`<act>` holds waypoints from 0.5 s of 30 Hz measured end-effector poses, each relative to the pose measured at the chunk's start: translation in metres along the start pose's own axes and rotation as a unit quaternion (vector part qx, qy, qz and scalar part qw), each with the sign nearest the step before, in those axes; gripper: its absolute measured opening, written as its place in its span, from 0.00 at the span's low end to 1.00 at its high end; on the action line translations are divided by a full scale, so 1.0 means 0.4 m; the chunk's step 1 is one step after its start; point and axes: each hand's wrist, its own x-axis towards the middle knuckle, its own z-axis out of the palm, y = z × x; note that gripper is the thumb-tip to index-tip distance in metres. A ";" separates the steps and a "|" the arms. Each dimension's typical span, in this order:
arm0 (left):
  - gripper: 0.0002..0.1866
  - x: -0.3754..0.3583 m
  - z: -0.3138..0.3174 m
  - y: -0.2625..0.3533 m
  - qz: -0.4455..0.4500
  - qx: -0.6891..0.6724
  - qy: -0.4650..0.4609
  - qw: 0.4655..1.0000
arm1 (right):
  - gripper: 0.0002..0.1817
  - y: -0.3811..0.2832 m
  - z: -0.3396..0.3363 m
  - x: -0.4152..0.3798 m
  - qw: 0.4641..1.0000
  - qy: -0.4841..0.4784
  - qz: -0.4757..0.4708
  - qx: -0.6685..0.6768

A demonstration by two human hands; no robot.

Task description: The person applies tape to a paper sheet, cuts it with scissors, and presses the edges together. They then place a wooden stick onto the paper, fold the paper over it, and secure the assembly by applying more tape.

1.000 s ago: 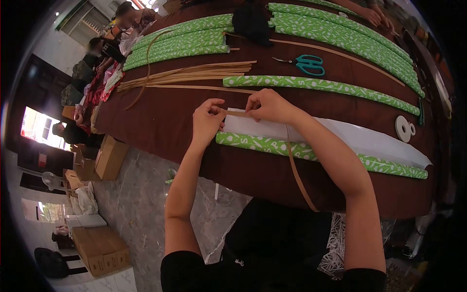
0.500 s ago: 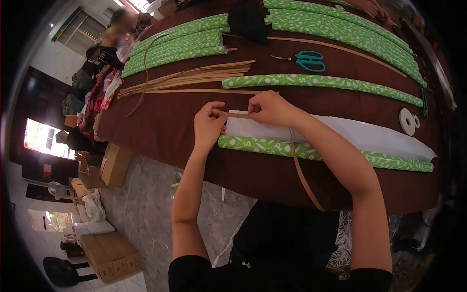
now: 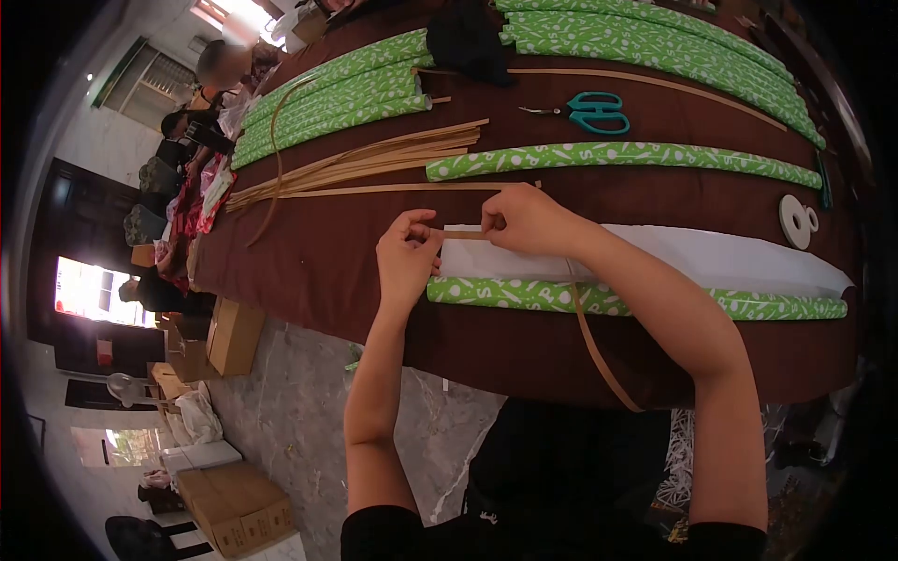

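A brown strip (image 3: 465, 236) is stretched between my two hands, over the white underside of a partly rolled green wrapping paper (image 3: 776, 304). My left hand (image 3: 406, 260) pinches its end at the paper's left edge. Closed on the same strip a short way to the right is my right hand (image 3: 524, 221). The strip's free length passes under my right wrist and curves down over the printed roll to the table's near edge. Just beyond my hands lies a finished-looking green roll (image 3: 617, 161). The fingertips' exact hold is partly hidden.
A brown cloth covers the table (image 3: 299, 234). Teal-handled scissors (image 3: 599, 112), a white tape roll (image 3: 795, 222) and a bundle of brown strips (image 3: 374, 159) lie on it. More green rolls (image 3: 655, 47) and a black cloth (image 3: 466, 42) are farther back. Other people stand at the far left.
The view has shifted slightly, so the table's contents sit a little differently in frame. Both hands keep hold of the strip in nearly the same place on the paper.
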 end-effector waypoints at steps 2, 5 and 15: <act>0.13 -0.001 0.000 -0.001 0.001 0.002 -0.001 1.000 | 0.05 -0.003 0.001 -0.002 1.000 0.004 -0.002 -0.006; 0.13 -0.002 0.001 0.001 0.003 0.003 -0.001 1.000 | 0.05 -0.001 0.001 -0.002 1.000 0.001 -0.001 -0.023; 0.13 -0.001 0.001 0.002 0.002 0.005 -0.004 1.000 | 0.04 -0.008 -0.001 -0.003 0.999 -0.006 0.000 -0.037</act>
